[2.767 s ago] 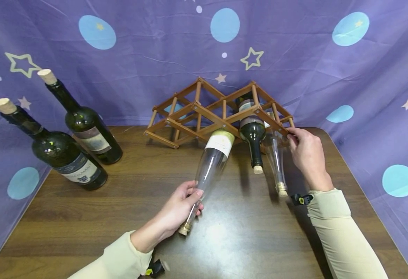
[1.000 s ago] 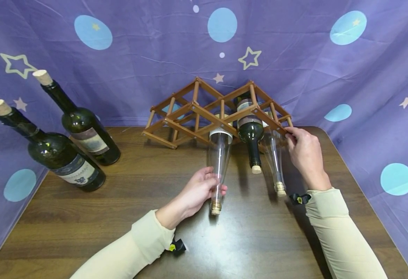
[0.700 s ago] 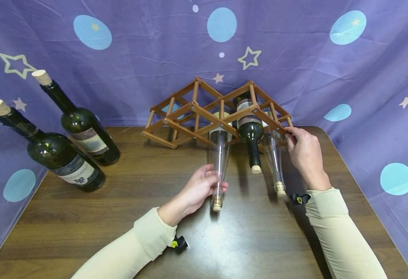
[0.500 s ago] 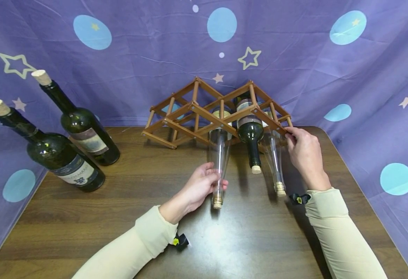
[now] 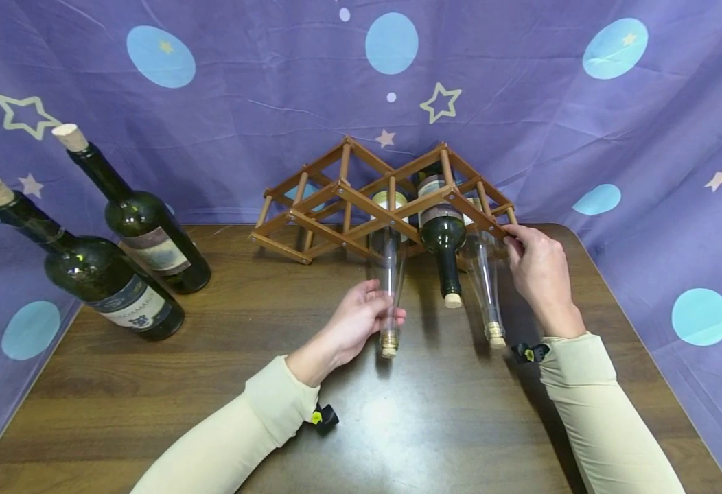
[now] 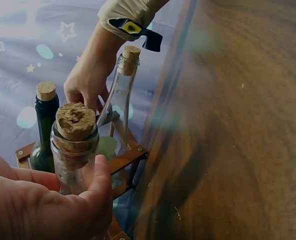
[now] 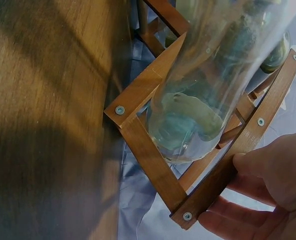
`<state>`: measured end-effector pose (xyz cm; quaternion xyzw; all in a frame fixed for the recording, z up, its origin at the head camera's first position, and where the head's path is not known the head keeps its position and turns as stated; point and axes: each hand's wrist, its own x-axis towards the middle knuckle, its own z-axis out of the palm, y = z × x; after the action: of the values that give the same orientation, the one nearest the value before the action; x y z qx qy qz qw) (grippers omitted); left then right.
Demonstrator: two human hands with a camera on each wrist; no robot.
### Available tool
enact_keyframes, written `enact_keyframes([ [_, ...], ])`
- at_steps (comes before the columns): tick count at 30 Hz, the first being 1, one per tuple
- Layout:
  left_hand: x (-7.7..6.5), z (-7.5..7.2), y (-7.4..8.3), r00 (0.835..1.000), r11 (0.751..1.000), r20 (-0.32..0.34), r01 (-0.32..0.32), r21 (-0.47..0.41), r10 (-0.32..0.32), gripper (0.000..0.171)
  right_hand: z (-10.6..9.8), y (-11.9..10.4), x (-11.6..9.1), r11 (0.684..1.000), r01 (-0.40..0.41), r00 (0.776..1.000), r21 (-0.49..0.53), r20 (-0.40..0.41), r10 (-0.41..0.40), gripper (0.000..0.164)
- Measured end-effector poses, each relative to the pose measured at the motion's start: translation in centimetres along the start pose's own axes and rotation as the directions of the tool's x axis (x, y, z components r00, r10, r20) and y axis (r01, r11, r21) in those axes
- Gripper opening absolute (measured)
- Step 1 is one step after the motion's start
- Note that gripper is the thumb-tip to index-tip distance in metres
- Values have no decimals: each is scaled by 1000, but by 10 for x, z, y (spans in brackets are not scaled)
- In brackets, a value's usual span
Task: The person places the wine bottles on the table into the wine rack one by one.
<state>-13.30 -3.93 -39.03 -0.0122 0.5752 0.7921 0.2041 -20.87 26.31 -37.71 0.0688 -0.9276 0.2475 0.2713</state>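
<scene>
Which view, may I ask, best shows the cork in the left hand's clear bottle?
Left wrist: the cork is close, its pitted top unobstructed. The head view shows it small; the right wrist omits it.

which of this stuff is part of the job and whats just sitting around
Part of the job:
wooden rack
right hand, holding the rack's end
held clear bottle
left hand, gripping its neck
racked dark bottle
racked clear bottle

Sitting around:
nearer standing bottle and farther standing bottle, untouched, though possibly part of it
table
patterned backdrop
</scene>
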Motion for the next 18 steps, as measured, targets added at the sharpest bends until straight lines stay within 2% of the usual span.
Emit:
enact_keyframes([
  [9,10,-3,0,1000,1000,-4,-7,-20,7,60,1,0,0,1000,-4,1000,3,-11,4,22],
  [18,16,-4,-1,1000,1000,-4,-6,-26,6,65,4,2,-1,1000,-21,1000,-20,-18,20,23],
])
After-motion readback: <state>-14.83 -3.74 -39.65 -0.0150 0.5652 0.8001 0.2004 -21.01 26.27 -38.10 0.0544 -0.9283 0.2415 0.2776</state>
